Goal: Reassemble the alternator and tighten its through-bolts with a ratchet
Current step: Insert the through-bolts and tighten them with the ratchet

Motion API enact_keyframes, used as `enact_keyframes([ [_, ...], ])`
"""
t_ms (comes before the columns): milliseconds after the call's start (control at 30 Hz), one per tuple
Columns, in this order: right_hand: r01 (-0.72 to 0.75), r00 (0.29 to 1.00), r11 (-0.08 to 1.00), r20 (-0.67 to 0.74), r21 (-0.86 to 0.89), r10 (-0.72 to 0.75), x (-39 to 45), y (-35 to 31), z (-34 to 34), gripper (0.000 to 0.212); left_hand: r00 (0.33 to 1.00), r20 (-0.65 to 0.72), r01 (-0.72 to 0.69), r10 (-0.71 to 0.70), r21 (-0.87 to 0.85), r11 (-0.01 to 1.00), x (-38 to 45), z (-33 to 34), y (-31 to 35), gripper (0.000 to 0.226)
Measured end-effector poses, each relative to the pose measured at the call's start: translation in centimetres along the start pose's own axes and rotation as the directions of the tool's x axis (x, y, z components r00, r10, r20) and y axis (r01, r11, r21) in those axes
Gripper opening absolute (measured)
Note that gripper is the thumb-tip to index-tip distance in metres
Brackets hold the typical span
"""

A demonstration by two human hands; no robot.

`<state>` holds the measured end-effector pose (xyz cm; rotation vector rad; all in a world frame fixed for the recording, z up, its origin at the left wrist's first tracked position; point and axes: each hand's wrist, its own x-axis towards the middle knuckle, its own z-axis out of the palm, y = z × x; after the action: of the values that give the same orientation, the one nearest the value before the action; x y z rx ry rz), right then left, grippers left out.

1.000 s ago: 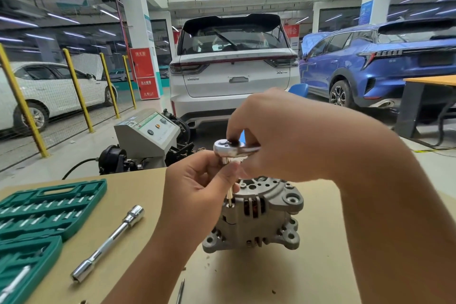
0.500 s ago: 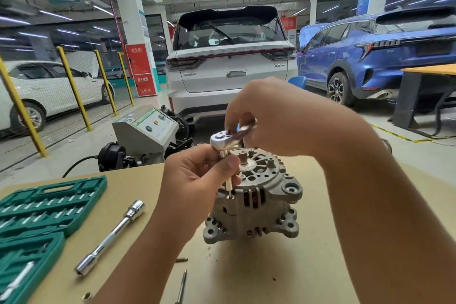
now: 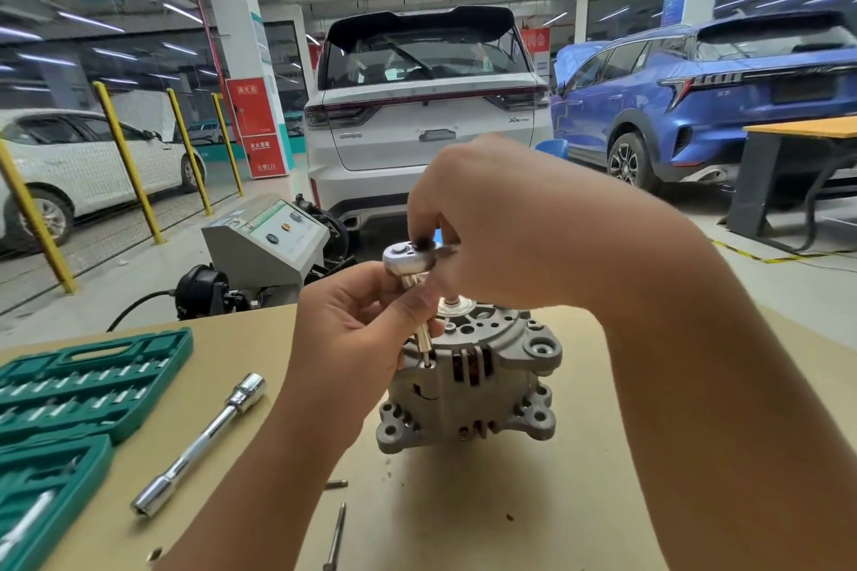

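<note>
— So, head view: where does the alternator [image 3: 468, 389] sit?

— Upright on the tan, matte table [image 3: 556, 501], near the middle, a cast grey housing with ribbed vents, copper windings showing through the slots and round mounting ears at its base.

— And the hands?

— The left hand [image 3: 366, 329], at about nine o'clock from the housing, pinches the slim steel shaft hanging below the ratchet [image 3: 408, 257] between thumb and curled fingers; the shaft's tip meets a bolt hole on the housing's rim. The right hand [image 3: 505, 223], at twelve o'clock above the alternator, curls round the ratchet's handle, one fingertip on the polished round head.

— Anything else on the table?

— A chrome tubular extension bar [image 3: 199, 443] lies slantwise at eight o'clock, beside a green moulded plastic socket case [image 3: 88, 385] at the left edge. Two thin loose bolts [image 3: 335, 533] lie at seven o'clock, near the front edge.
</note>
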<state>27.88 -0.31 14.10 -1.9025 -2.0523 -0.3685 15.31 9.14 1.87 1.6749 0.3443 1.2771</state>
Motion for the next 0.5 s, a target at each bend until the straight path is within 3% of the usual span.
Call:
enact_keyframes([
  [200, -0.058, 0.998, 0.996, 0.005, 0.069, 0.057, 0.2, 0.4, -0.3, 0.032, 0.998, 0.053, 0.016, -0.015, -0.004, 1.000, 0.0, -0.1, 0.4, 0.019],
  [300, -0.038, 0.999, 0.999, -0.004, -0.008, 0.038, 0.2, 0.2, 0.1, 0.013, 1.000, 0.019, 0.014, -0.014, 0.017, 1.000, -0.1, 0.0, 0.4, 0.020],
  [367, -0.018, 0.999, 0.998, 0.029, -0.057, 0.020, -0.1, 0.4, -0.2, 0.015, 1.000, -0.009, 0.006, -0.006, 0.049, 0.999, -0.1, 0.2, 0.3, 0.015],
  [500, -0.089, 0.996, 0.990, 0.035, 0.109, 0.086, -0.1, 1.3, -0.7, 0.032, 0.999, 0.039, 0.021, -0.022, 0.029, 0.999, 0.0, -0.2, 0.5, 0.004],
])
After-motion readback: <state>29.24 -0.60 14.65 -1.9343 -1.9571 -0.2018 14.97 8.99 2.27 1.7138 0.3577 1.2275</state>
